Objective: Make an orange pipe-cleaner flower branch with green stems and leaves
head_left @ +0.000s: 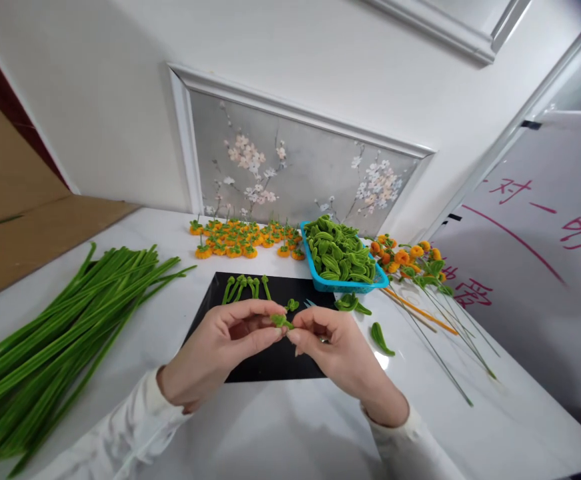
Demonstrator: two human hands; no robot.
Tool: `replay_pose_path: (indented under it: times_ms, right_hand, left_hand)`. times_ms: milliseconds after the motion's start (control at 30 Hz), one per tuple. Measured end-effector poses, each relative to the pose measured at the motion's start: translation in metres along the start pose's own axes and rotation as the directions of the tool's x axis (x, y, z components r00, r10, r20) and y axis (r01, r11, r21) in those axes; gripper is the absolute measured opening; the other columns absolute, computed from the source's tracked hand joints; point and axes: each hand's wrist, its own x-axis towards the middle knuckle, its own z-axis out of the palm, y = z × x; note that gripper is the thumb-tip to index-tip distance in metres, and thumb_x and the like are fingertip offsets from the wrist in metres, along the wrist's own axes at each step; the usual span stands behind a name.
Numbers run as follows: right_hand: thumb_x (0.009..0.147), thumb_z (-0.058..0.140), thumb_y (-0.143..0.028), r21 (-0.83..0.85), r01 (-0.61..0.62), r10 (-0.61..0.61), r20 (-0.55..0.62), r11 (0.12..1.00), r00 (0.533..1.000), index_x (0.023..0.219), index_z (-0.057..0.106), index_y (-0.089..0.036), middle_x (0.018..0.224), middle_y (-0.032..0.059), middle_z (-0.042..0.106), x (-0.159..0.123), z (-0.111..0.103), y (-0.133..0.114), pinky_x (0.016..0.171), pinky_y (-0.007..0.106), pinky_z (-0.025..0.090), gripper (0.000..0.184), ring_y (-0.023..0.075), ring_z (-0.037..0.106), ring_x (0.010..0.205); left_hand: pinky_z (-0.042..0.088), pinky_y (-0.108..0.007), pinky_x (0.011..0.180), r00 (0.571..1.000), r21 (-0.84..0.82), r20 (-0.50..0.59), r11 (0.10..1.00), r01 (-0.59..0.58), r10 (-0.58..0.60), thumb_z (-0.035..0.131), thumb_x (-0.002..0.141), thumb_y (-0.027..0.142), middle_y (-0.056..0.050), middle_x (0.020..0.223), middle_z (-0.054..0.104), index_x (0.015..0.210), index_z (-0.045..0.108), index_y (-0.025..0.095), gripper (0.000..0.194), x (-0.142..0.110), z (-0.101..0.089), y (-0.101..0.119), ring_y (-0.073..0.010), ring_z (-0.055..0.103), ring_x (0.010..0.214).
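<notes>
Fuzzy piece (281,321), small, bright green, lumpy in outline

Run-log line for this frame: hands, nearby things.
left hand: pinching small fuzzy green piece; right hand: pinching same piece; below: flat black rectangular mat; beyond, right: turquoise plastic basket, fuzzy green leaf shapes inside

Wall (100,80) has a blossom panel (305,160), w/ cardboard (35,230) to panel's L, whiteboard (535,200) w/ red writing (473,292) to its R, trim (435,32) above its R end, & white table (270,427) below it.
</notes>
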Motion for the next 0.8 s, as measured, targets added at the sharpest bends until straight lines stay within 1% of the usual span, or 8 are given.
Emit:
replay_pose_path:
  times_ms: [100, 167, 267, 367, 433, 533, 633, 800]
  right_hand:
    - [0.08, 0.058, -0.025, 0.032, 0.031, -0.027, -0.107, 0.999, 0.994, 0.072, 0.059, -0.016, 0.06, -0.0012, 0.058, 0.001, 0.007, 0.001, 0.053, 0.021, 0.04, 0.012, 0.0104, 0.051, 0.055]
    - [0.08, 0.058, -0.027, 0.04, 0.042, -0.036, -0.144, 0.998, 0.989, 0.072, 0.059, -0.016, 0.062, -0.0006, 0.059, 0.0, 0.012, 0.001, 0.054, 0.022, 0.041, 0.014, 0.0109, 0.053, 0.057]
    - [0.081, 0.058, -0.027, -0.024, 0.057, -0.06, -0.162, 0.998, 0.985, 0.073, 0.06, -0.016, 0.063, 0.0008, 0.061, -0.002, 0.018, 0.002, 0.055, 0.023, 0.042, 0.014, 0.0121, 0.054, 0.058]
    - [0.081, 0.057, -0.025, -0.141, 0.108, -0.134, -0.193, 0.984, 0.972, 0.072, 0.062, -0.016, 0.064, 0.0014, 0.061, -0.004, 0.024, 0.001, 0.057, 0.023, 0.043, 0.013, 0.0121, 0.054, 0.059]
    - [0.082, 0.057, -0.023, -0.182, 0.143, -0.179, -0.202, 0.973, 0.963, 0.072, 0.062, -0.016, 0.065, 0.0011, 0.061, -0.005, 0.027, 0.001, 0.057, 0.023, 0.042, 0.013, 0.0115, 0.053, 0.059]
    - [0.083, 0.056, -0.022, -0.183, 0.171, -0.206, -0.198, 0.968, 0.958, 0.071, 0.062, -0.017, 0.064, 0.0004, 0.061, -0.005, 0.03, 0.001, 0.056, 0.022, 0.042, 0.014, 0.0106, 0.052, 0.058]
    - [0.083, 0.056, -0.021, -0.162, 0.172, -0.201, -0.19, 0.972, 0.961, 0.072, 0.062, -0.016, 0.065, 0.0004, 0.061, -0.006, 0.031, 0.002, 0.056, 0.022, 0.042, 0.014, 0.0105, 0.053, 0.058]
    - [0.084, 0.056, -0.02, -0.162, 0.193, -0.222, -0.183, 0.968, 0.958, 0.072, 0.062, -0.017, 0.066, 0.0, 0.061, -0.007, 0.032, 0.003, 0.057, 0.022, 0.041, 0.014, 0.0104, 0.053, 0.06]
  left_hand:
    - [0.051, -0.022, 0.08, 1.0, -0.153, 0.015, 0.988, 0.028, -0.026, 0.077, 0.069, 0.022, 0.0, 0.095, 0.069, 0.1, 0.07, 0.026, 0.032, 0.0, -0.001, -0.002, -0.014, 0.064, 0.089]
    - [0.051, -0.024, 0.081, 0.997, -0.227, 0.024, 0.971, 0.075, -0.072, 0.076, 0.07, 0.026, -0.001, 0.094, 0.068, 0.098, 0.07, 0.024, 0.029, 0.0, -0.001, -0.004, -0.0145, 0.063, 0.089]
    - [0.051, -0.021, 0.075, 0.992, -0.268, 0.01, 0.955, 0.124, -0.126, 0.074, 0.072, 0.03, 0.0, 0.082, 0.066, 0.09, 0.072, 0.021, 0.02, -0.001, 0.0, -0.008, -0.0104, 0.061, 0.077]
    - [0.049, -0.018, 0.067, 0.991, -0.243, -0.011, 0.962, 0.128, -0.135, 0.074, 0.072, 0.028, 0.002, 0.077, 0.064, 0.086, 0.071, 0.019, 0.017, -0.002, 0.002, -0.008, -0.0074, 0.057, 0.068]
    - [0.048, -0.019, 0.065, 0.992, -0.203, -0.022, 0.973, 0.114, -0.121, 0.073, 0.072, 0.028, 0.002, 0.073, 0.064, 0.085, 0.07, 0.018, 0.016, -0.003, 0.004, -0.007, -0.0072, 0.055, 0.064]
    - [0.045, -0.019, 0.062, 0.997, -0.132, -0.033, 0.989, 0.063, -0.068, 0.072, 0.073, 0.027, 0.002, 0.068, 0.062, 0.083, 0.069, 0.017, 0.015, -0.004, 0.004, -0.004, -0.0077, 0.053, 0.062]
    - [0.042, -0.02, 0.06, 1.0, -0.083, -0.021, 0.996, 0.013, -0.015, 0.07, 0.074, 0.027, 0.003, 0.067, 0.06, 0.083, 0.068, 0.016, 0.014, -0.004, 0.004, -0.003, -0.0084, 0.051, 0.062]
    - [0.039, -0.021, 0.059, 1.0, -0.001, 0.012, 1.0, -0.028, 0.028, 0.065, 0.077, 0.027, 0.004, 0.061, 0.055, 0.082, 0.065, 0.016, 0.012, -0.003, 0.002, -0.003, -0.0089, 0.047, 0.06]
